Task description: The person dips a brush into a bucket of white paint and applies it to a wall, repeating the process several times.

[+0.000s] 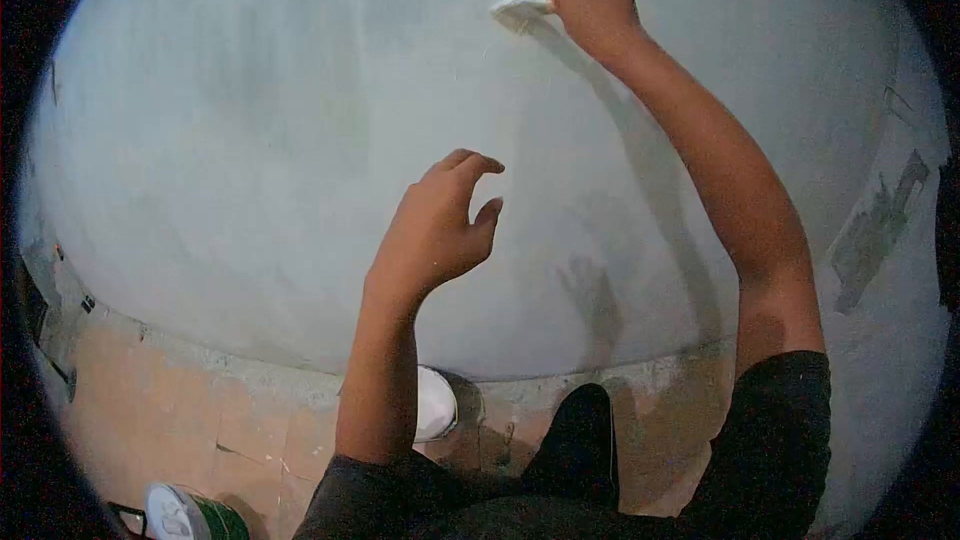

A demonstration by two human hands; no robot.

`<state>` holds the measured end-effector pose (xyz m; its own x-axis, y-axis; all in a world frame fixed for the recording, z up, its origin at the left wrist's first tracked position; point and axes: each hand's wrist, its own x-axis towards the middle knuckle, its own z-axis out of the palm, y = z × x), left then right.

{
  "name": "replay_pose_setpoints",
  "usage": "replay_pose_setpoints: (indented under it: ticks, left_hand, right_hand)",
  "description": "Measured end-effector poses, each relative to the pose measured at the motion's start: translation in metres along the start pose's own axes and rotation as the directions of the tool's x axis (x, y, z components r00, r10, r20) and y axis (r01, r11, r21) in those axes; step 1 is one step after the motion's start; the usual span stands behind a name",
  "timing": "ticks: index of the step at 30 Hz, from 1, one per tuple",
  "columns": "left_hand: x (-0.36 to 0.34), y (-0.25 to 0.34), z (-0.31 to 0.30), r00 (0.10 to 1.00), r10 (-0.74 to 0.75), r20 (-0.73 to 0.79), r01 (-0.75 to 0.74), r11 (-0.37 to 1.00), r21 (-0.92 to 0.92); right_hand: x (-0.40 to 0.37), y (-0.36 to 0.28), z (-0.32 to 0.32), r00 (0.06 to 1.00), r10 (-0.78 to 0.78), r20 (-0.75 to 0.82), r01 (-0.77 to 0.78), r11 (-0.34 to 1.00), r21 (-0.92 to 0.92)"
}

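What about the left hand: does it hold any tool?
No, the left hand is empty, while the right hand grips the brush.

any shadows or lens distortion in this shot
Head view: black corners, and the wall bows along its bottom edge, likely lens distortion; also in head view, a long shadow runs down from the brush, beside a hand-shaped shadow.

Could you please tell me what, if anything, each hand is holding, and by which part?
The right hand grips a brush by its handle, which is mostly hidden in the fist. The left hand holds nothing.
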<state>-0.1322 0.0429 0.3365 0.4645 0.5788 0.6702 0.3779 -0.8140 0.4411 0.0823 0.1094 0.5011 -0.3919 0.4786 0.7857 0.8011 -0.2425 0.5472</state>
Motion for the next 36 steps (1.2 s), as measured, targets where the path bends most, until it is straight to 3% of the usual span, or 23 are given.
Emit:
replay_pose_setpoints:
  ticks: [2,5,6,8,10,12,15,17,19,20,24,25,29,31,35,36]
  left_hand:
    - [-0.001,0.015,-0.005,0.984,-0.054,-0.172,0.045,0.997,-0.055]
    - [-0.005,0.017,-0.012,0.964,-0.027,-0.264,0.013,0.998,-0.058]
    - [-0.007,0.017,-0.012,0.958,-0.027,-0.284,0.012,0.998,-0.055]
    - [-0.010,0.015,-0.013,0.954,-0.044,-0.295,0.034,0.999,-0.040]
    - [-0.014,0.014,-0.013,0.951,-0.075,-0.301,0.070,0.997,-0.027]
    - [-0.016,0.010,-0.012,0.954,-0.076,-0.290,0.070,0.997,-0.029]
    - [-0.021,0.010,-0.013,0.958,-0.072,-0.276,0.066,0.997,-0.032]
    - [-0.021,0.009,-0.012,0.959,-0.087,-0.269,0.082,0.996,-0.031]
    - [-0.020,0.013,-0.015,0.961,-0.124,-0.246,0.112,0.992,-0.064]
    - [-0.021,0.015,-0.016,0.962,-0.155,-0.223,0.137,0.986,-0.091]
    - [-0.027,0.018,-0.018,0.972,-0.092,-0.217,0.080,0.995,-0.064]
    - [-0.026,0.018,-0.018,0.971,-0.093,-0.220,0.081,0.995,-0.063]
    - [-0.026,0.027,-0.023,0.971,-0.107,-0.216,0.094,0.993,-0.072]
    - [-0.028,0.029,-0.023,0.970,-0.082,-0.229,0.069,0.995,-0.066]
    - [-0.029,0.035,-0.025,0.971,-0.090,-0.222,0.072,0.993,-0.089]
    - [-0.029,0.036,-0.024,0.971,-0.080,-0.227,0.062,0.995,-0.083]
  right_hand:
    - [0.015,0.010,-0.025,0.999,0.006,-0.046,-0.007,1.000,-0.024]
    - [0.011,0.005,-0.047,0.996,-0.005,-0.087,-0.004,0.995,-0.098]
    - [0.001,0.000,-0.040,0.992,-0.043,-0.116,0.027,0.990,-0.140]
    - [-0.021,-0.017,-0.012,0.999,-0.048,0.008,0.049,0.997,-0.064]
    - [-0.059,-0.042,0.006,0.990,-0.140,0.003,0.137,0.969,-0.204]
    - [-0.095,-0.060,0.033,0.991,-0.136,0.006,0.136,0.978,-0.161]
    - [-0.140,-0.082,0.029,0.948,-0.242,0.208,0.255,0.966,-0.040]
    - [-0.150,-0.086,0.028,0.913,-0.284,0.292,0.291,0.957,0.019]
    - [-0.152,-0.085,0.023,0.834,-0.372,0.406,0.299,0.925,0.234]
    - [-0.144,-0.082,0.022,0.850,-0.330,0.411,0.262,0.941,0.215]
    - [-0.078,-0.039,0.005,0.948,-0.121,0.295,0.084,0.987,0.133]
    - [-0.053,-0.026,-0.003,0.921,-0.071,0.383,0.041,0.995,0.086]
    - [0.019,0.022,-0.020,0.981,0.037,0.191,-0.050,0.997,0.059]
    - [0.035,0.036,-0.016,0.999,-0.037,-0.017,0.036,0.999,-0.021]
    - [0.046,0.029,-0.053,0.999,0.008,0.032,-0.006,0.996,-0.089]
    - [0.040,0.023,-0.058,0.999,0.037,-0.021,-0.040,0.988,-0.151]
